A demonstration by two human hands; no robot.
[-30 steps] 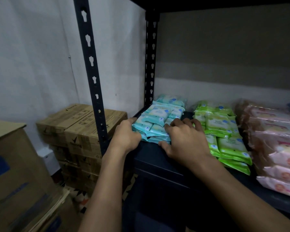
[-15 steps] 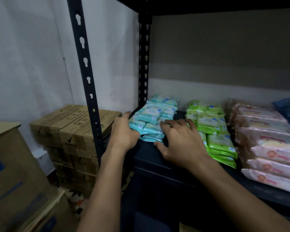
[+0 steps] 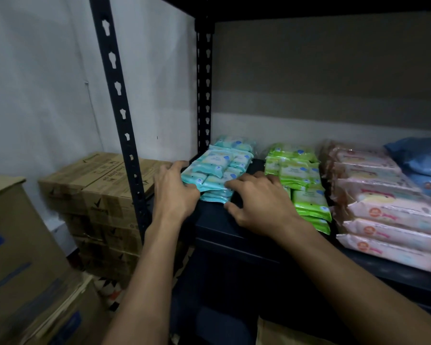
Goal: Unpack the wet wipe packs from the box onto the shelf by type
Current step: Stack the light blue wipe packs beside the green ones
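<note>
Both hands work at the teal wet wipe packs [image 3: 217, 170], which are heaped at the left end of the dark shelf [image 3: 217, 222]. Left hand [image 3: 176, 192] curls round the heap's left edge, thumb on top, gripping the packs. Right hand [image 3: 261, 202] lies with spread, slightly bent fingers pressing on the heap's right side; its fingertips are partly lost in shadow. How many teal packs there are is hard to count, perhaps nine or ten, since they overlap. Beside them lies a green heap [image 3: 299, 180], then a stack of pink packs [image 3: 383, 202], and blue packs [image 3: 421, 158] cut off at the right edge. Left of the shelf post [image 3: 117, 95] stand stacked cardboard cartons [image 3: 100, 185], their contents unseen, and one nearer box [image 3: 15, 245], cropped by the frame.
</note>
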